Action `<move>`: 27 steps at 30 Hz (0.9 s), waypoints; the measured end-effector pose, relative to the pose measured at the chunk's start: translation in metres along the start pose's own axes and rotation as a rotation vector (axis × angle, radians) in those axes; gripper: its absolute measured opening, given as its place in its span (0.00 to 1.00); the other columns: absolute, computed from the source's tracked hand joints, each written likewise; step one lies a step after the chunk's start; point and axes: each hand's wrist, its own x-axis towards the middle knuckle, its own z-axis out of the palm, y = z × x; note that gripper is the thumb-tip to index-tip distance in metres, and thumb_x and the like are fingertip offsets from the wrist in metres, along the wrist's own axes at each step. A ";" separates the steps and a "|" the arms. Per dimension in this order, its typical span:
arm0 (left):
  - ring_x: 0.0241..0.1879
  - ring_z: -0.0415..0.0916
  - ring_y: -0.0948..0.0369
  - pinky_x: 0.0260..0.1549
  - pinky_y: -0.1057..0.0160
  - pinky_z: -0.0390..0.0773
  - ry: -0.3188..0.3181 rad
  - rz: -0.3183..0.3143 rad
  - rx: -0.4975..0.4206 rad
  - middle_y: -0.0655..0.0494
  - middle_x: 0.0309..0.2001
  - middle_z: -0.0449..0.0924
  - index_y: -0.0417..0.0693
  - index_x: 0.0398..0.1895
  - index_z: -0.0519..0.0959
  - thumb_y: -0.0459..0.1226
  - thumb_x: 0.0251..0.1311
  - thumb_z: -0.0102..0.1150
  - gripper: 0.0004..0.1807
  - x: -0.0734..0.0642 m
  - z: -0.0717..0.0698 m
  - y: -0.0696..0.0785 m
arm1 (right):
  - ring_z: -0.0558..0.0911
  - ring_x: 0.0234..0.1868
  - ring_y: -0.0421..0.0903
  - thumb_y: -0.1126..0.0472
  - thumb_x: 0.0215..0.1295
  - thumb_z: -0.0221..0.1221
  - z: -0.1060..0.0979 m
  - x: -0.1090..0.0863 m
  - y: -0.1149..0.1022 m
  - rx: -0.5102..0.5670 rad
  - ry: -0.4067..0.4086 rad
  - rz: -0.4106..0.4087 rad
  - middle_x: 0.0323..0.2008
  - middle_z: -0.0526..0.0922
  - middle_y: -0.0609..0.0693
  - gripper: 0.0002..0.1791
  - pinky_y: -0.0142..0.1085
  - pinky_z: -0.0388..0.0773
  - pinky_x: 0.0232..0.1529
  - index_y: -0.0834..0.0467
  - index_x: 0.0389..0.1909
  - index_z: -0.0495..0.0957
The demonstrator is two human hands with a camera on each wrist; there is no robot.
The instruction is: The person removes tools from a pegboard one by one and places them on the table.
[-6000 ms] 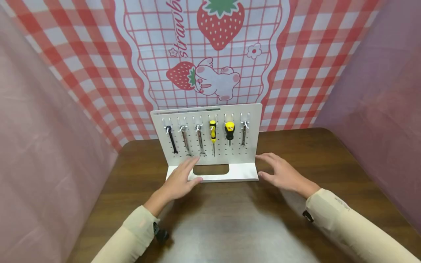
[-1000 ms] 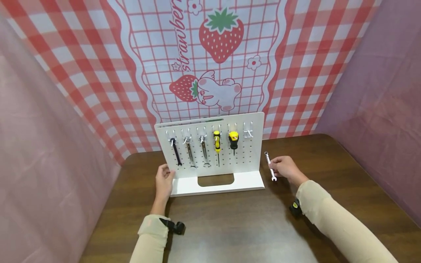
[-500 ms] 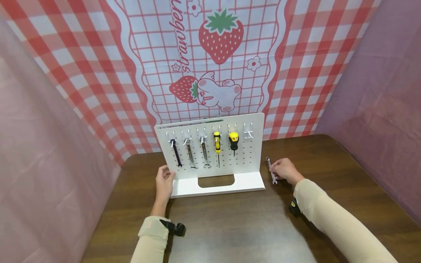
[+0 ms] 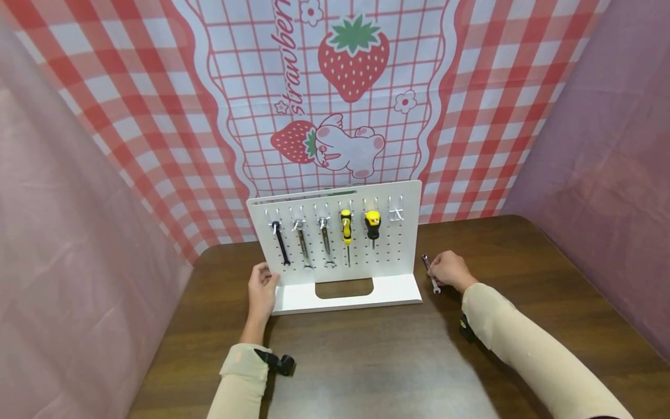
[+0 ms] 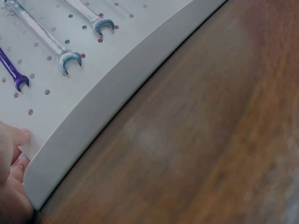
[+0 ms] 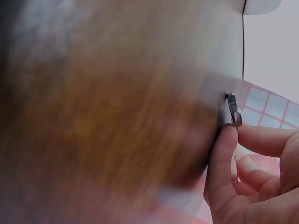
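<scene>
My right hand pinches a small silver combination wrench between thumb and fingers, low over the table just right of the white pegboard. The right wrist view shows one end of this wrench poking past the fingertips. At the board's lower left edge, my left hand grips it, thumb in front and the other fingers partly hidden behind. Hanging on the board are a black wrench, two silver wrenches, a long yellow-and-black screwdriver and a stubby screwdriver.
The rightmost hook holds nothing. The board stands on a white base with a cutout, on a brown wooden table. A checked strawberry cloth hangs behind, with pink curtains at the sides.
Since six seconds ago, the small wrench has left the rightmost hook for my right hand, and my left hand has moved to the board's edge. Over the last second the wrench drops slightly.
</scene>
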 end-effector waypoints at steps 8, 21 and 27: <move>0.41 0.76 0.58 0.42 0.74 0.77 0.004 0.002 -0.017 0.34 0.44 0.79 0.31 0.55 0.71 0.23 0.68 0.56 0.14 0.000 0.000 0.001 | 0.77 0.18 0.43 0.66 0.56 0.58 0.000 -0.001 0.000 -0.171 0.049 -0.027 0.14 0.76 0.46 0.07 0.35 0.73 0.23 0.60 0.21 0.80; 0.40 0.75 0.58 0.42 0.74 0.77 0.004 0.001 -0.007 0.35 0.42 0.79 0.31 0.55 0.71 0.22 0.67 0.56 0.15 -0.001 0.001 0.001 | 0.78 0.18 0.41 0.64 0.61 0.62 0.000 -0.003 0.002 -0.082 0.039 0.012 0.18 0.79 0.49 0.06 0.33 0.78 0.22 0.64 0.29 0.80; 0.39 0.76 0.58 0.41 0.73 0.77 0.019 0.008 -0.006 0.35 0.41 0.79 0.30 0.54 0.72 0.22 0.67 0.56 0.14 -0.002 0.001 0.001 | 0.78 0.17 0.40 0.61 0.65 0.61 -0.004 -0.002 0.004 -0.027 0.045 -0.025 0.18 0.79 0.50 0.12 0.34 0.79 0.21 0.69 0.35 0.81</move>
